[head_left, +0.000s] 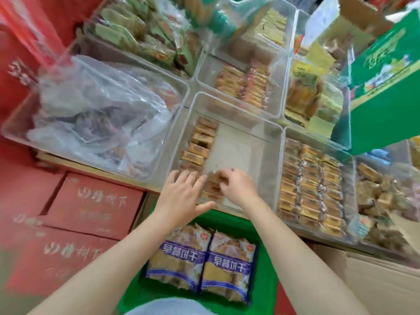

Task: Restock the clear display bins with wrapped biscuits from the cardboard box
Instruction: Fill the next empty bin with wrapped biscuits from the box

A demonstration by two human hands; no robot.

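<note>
The half-filled bin (238, 142) sits in the middle of the display, and every place below is given from it. A column of wrapped biscuits (200, 142) runs along its left wall; the rest of its floor is bare. At its near edge lies a short stack of biscuits (212, 186), and both hands meet there. The right hand (236, 185) has its fingers curled over the top of the stack, gripping it. The left hand (184, 194) lies flat with fingers straight and slightly spread, fingertips touching the stack's left side, thumb stretched along the bin's near rim.

Just right of the bin stands a full bin (313, 189) of packed rows. Left of it, another bin holds crumpled clear plastic (95, 114). Below its near edge, between the forearms, two blue-banded biscuit bags (202, 260) lie in a green box (263, 226). Red cartons (91, 205) lie lower left.
</note>
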